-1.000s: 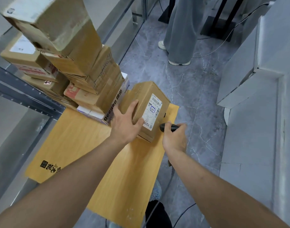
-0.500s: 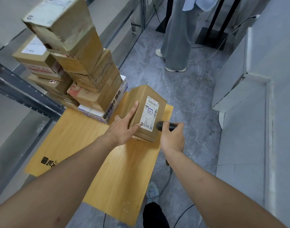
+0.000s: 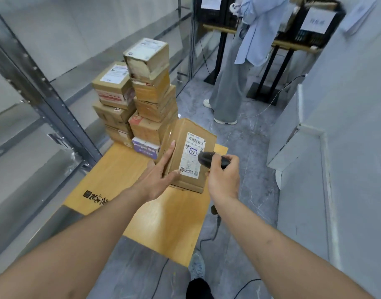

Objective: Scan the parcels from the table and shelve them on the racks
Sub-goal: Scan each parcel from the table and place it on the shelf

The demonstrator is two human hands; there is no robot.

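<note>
A brown cardboard parcel (image 3: 181, 143) with a white shipping label stands tilted on the wooden table (image 3: 124, 169). My left hand (image 3: 157, 175) holds its near left side, fingers straight along the face and thumb at the lower corner. My right hand (image 3: 224, 178) grips a black barcode scanner (image 3: 211, 159) whose head points at the label from the right. Behind the parcel, several more cardboard parcels (image 3: 150, 98) are piled in two stacks at the table's far end.
A grey metal rack (image 3: 47, 100) runs along the left. A person in grey trousers (image 3: 228, 87) stands beyond the table by black stands holding crates (image 3: 310, 29). White panels (image 3: 293, 152) line the right side. Cables lie on the grey floor.
My view has lifted, showing more of the room. The parcel has been tipped more upright with its label toward me. The scanner stays beside the label.
</note>
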